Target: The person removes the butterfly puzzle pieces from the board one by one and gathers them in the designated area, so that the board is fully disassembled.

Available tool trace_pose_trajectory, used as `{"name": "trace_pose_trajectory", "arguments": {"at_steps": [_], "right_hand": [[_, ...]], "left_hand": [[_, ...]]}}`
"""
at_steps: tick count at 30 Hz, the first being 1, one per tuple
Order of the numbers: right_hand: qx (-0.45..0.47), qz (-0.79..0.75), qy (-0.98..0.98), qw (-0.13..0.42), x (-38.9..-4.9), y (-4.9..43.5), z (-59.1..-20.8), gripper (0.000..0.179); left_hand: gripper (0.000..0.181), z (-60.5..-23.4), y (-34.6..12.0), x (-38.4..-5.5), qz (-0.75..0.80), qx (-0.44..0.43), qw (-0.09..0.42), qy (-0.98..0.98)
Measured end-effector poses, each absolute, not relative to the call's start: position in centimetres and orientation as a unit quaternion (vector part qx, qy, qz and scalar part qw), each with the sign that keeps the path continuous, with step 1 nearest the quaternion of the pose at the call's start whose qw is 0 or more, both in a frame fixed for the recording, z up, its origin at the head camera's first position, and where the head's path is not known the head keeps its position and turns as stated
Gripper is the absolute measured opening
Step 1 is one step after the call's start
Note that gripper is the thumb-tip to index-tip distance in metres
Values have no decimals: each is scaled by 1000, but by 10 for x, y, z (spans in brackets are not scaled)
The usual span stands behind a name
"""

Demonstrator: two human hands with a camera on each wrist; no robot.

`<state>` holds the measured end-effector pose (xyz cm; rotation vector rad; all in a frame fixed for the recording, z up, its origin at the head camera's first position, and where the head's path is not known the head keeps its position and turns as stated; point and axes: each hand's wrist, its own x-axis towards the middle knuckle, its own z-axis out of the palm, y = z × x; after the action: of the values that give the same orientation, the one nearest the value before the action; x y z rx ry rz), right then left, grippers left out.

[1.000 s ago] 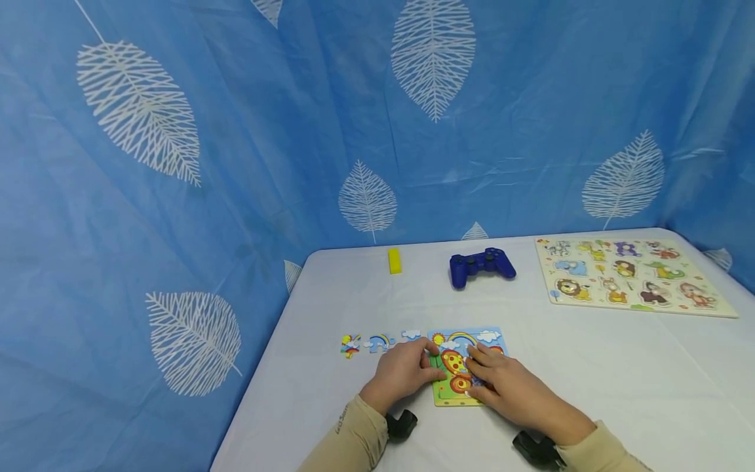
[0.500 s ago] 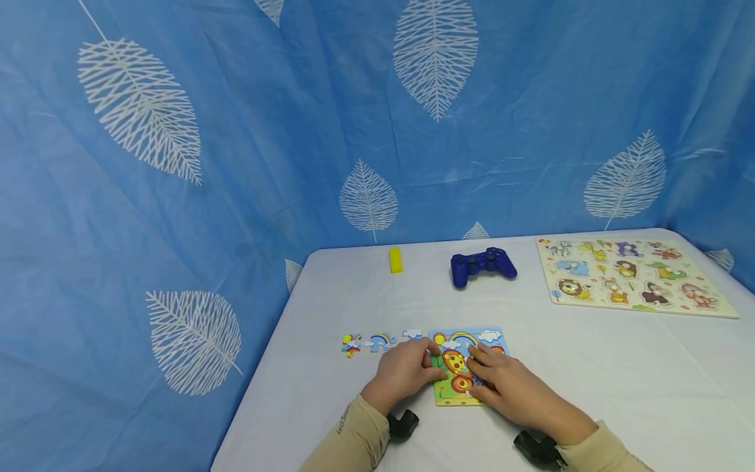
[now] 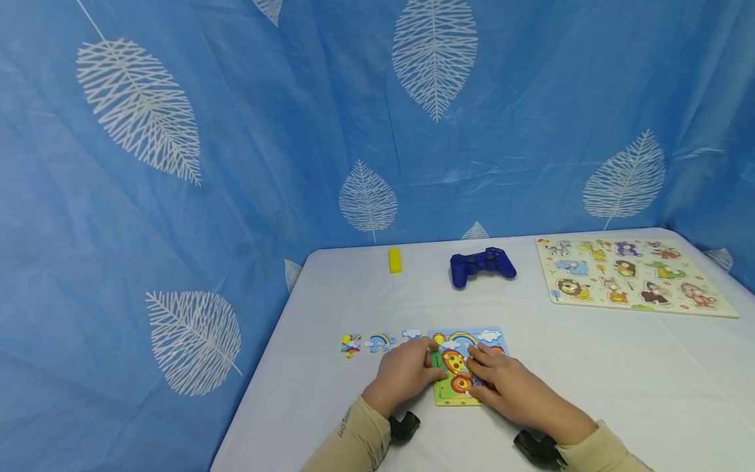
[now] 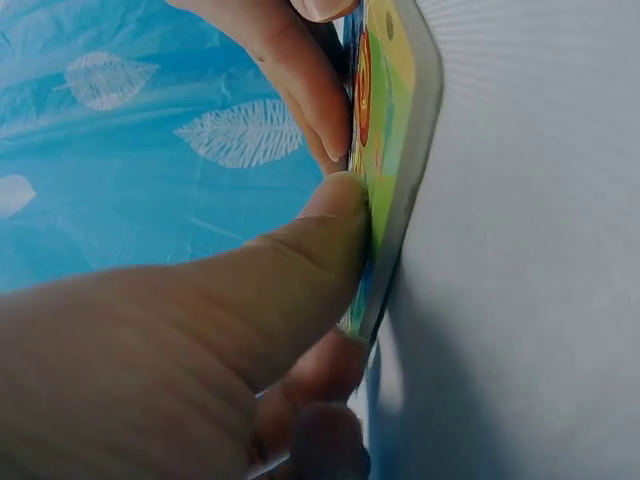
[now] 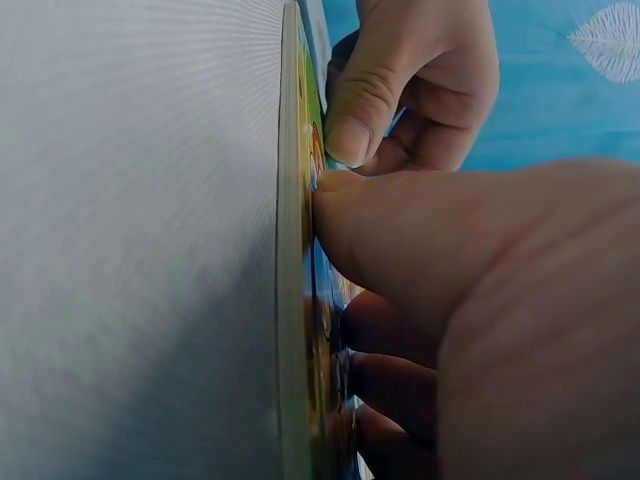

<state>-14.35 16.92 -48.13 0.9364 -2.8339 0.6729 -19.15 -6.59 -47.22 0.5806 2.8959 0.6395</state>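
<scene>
Touching flat, round-cornered puzzle board

Loose jigsaw pieces obstruct the way beyond the left hand. A gap runs between game controller and animal puzzle board.

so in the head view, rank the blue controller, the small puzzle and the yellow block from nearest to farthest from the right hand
1. Small puzzle: touched by the right hand.
2. Blue controller: beyond that hand, toward the table's far edge.
3. Yellow block: also near the far edge, farther left.
</scene>
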Motion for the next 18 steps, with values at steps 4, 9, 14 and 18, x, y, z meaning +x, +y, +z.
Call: {"name": "trace_pose_trajectory", "arguments": {"at_steps": [4, 9, 14, 18], "right_hand": [[306, 217, -926, 40, -144, 169, -482, 54], [309, 215, -925, 42, -144, 169, -482, 53], [309, 216, -925, 41, -144, 169, -482, 52], [307, 218, -926, 38, -144, 169, -482, 52]], "left_hand": [[39, -473, -66, -192, 198, 199, 47, 959], [38, -475, -67, -195, 204, 204, 48, 956], [38, -474, -67, -195, 207, 198, 68, 956], [35, -473, -66, -193, 200, 194, 72, 958]]}}
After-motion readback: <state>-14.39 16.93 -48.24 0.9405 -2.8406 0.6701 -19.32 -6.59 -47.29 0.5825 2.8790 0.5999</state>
